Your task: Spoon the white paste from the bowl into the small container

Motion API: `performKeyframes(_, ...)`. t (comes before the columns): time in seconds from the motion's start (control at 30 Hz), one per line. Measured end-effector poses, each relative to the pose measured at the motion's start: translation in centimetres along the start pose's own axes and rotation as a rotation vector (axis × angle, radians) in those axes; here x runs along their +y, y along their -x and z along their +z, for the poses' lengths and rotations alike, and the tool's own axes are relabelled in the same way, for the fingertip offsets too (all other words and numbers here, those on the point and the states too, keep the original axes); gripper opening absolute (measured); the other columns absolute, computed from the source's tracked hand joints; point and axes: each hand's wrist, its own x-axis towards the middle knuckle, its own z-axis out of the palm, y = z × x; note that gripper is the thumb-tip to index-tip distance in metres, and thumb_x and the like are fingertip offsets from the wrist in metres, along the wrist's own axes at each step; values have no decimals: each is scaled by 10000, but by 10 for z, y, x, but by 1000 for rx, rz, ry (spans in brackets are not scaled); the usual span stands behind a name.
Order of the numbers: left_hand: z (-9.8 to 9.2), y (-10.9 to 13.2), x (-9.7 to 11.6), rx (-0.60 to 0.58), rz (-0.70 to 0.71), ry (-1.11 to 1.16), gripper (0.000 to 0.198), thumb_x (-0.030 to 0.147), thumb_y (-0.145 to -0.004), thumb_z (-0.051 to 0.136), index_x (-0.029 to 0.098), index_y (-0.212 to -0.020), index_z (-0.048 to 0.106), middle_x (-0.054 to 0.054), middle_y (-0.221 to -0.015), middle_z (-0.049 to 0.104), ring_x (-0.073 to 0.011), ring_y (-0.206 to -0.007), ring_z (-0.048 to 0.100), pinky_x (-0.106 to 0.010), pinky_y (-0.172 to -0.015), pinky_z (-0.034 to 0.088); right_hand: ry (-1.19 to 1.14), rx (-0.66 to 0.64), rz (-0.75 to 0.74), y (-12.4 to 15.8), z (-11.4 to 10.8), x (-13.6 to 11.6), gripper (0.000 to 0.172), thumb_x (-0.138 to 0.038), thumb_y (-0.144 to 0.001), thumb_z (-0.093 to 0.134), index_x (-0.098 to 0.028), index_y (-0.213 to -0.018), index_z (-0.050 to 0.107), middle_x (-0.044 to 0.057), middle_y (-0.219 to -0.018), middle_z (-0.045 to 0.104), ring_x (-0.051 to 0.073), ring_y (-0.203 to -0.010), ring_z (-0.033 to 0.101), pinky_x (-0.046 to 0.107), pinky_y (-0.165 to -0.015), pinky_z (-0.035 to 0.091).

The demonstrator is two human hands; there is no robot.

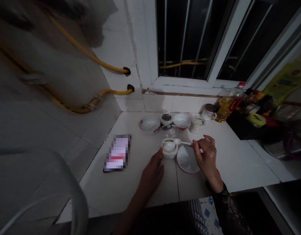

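My right hand point(206, 153) pinches the handle of a small white spoon point(183, 142). White powder is heaped on its bowl, over the right rim of a small square-rimmed jar point(170, 155) that holds more white powder. Against the near left side of this jar my left hand point(153, 169) is curled, its fingertips touching the wall and steadying it. A white bowl point(187, 164) with a pinkish rim stands just right of the jar, partly beneath my right hand. Whatever lies in the bowl is hard to make out.
Behind the jar stand a left bowl point(149, 125), a dark-filled jar point(166, 119), another bowl point(182, 120), a white-filled jar point(197, 125) and a lidded mug point(209, 112). An oil bottle point(224, 109) and black condiment box point(243, 127) are right; a phone point(118, 152) lies left.
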Motion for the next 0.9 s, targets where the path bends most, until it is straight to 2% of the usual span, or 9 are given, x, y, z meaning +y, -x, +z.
performKeyframes(0.1,0,0,0,0,13,2,708,141,-872,454,282,-1535,249,-100,-1389,544,-182,-1094,661,-352,-952,546,130,-9,-259,0,8,-14,329,-229,-988,487,-207,-677,591,-15,-614,608,125,-631,524,368,-991,350)
performKeyframes(0.17,-1,0,1,-2,12,4,707,141,-873,461,281,-1534,252,-98,-1378,553,-188,-1121,651,-356,-966,539,164,3,-323,2,10,-17,308,-210,-982,504,-207,-687,595,-17,-622,619,125,-638,525,366,-1003,334)
performKeyframes(0.27,-2,0,1,-6,5,1,705,145,-876,465,286,-1533,254,-92,-1348,576,-196,-1142,642,-362,-969,537,146,3,-217,5,6,-9,304,-229,-993,478,-213,-718,606,-16,-631,629,130,-629,529,381,-998,341)
performKeyframes(0.37,-1,1,0,-1,4,6,701,157,-880,466,287,-1534,251,-92,-1350,575,-191,-1097,660,-366,-958,544,80,-19,-55,7,-4,10,356,-279,-1004,444,-216,-679,578,-25,-592,597,128,-578,513,381,-967,371)
performKeyframes(0.43,1,1,-1,7,2,18,712,149,-874,468,286,-1536,245,-95,-1363,565,-185,-1072,668,-362,-950,548,70,-80,0,9,-13,25,393,-316,-1008,434,-215,-647,553,-35,-558,570,122,-543,501,369,-949,382)
performKeyframes(0.53,2,1,-1,10,-8,31,728,136,-862,474,294,-1536,248,-94,-1366,563,-184,-1071,666,-364,-951,549,202,-221,-10,13,-23,45,443,-358,-1015,408,-213,-621,549,-17,-552,585,134,-539,514,388,-948,363)
performKeyframes(0.67,1,1,0,4,-24,25,721,143,-862,481,298,-1532,263,-92,-1357,570,-195,-1084,665,-383,-964,545,404,-249,-61,19,-20,51,467,-337,-1021,387,-207,-614,574,29,-587,632,162,-584,546,416,-953,338)
performKeyframes(0.8,0,1,0,-4,-21,26,724,148,-864,480,303,-1534,252,-94,-1382,550,-191,-1074,672,-380,-956,550,316,-301,-172,22,-5,37,416,-298,-1031,388,-198,-707,630,34,-660,669,169,-652,581,387,-957,346)
performKeyframes(0.9,0,1,0,-4,-12,26,728,145,-860,480,300,-1533,252,-94,-1382,551,-185,-1066,673,-371,-953,550,148,-394,-281,21,-6,29,395,-310,-1034,394,-199,-737,630,23,-697,674,156,-679,587,341,-906,385)
